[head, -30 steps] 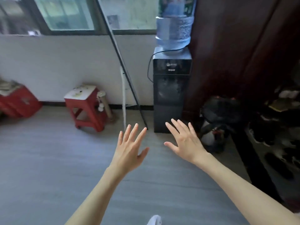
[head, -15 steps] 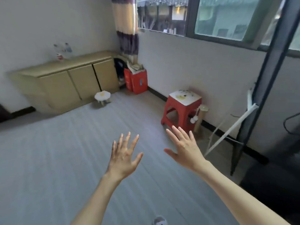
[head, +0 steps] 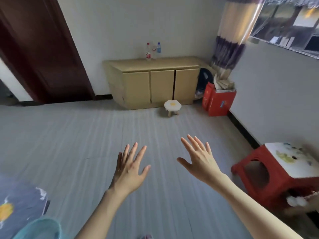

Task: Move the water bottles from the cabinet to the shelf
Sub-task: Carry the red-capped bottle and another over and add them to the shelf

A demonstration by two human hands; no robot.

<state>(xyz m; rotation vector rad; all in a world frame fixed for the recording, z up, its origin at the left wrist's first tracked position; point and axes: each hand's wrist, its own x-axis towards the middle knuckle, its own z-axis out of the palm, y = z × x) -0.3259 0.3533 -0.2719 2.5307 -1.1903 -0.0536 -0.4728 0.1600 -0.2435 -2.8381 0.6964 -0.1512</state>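
Three clear water bottles stand together on top of a low tan cabinet (head: 155,65) against the far wall: one with a red cap and red label (head: 148,52), a middle one (head: 153,50), and one with a blue cap and blue label (head: 158,49). My left hand (head: 130,168) and my right hand (head: 200,157) are stretched out in front of me over the grey floor, fingers straight and spread, holding nothing. Both hands are far from the cabinet. No shelf is in view.
A small white stool (head: 172,107) stands in front of the cabinet, a red box (head: 218,102) to its right. A red stool (head: 279,171) with a white top is near right. A dark brown door (head: 39,52) is at left. Dark fabric (head: 19,202) lies at lower left.
The view has swung left from the water dispenser and window wall to the cabinet, which now lies straight ahead. Both hands stay spread and empty in front of me.
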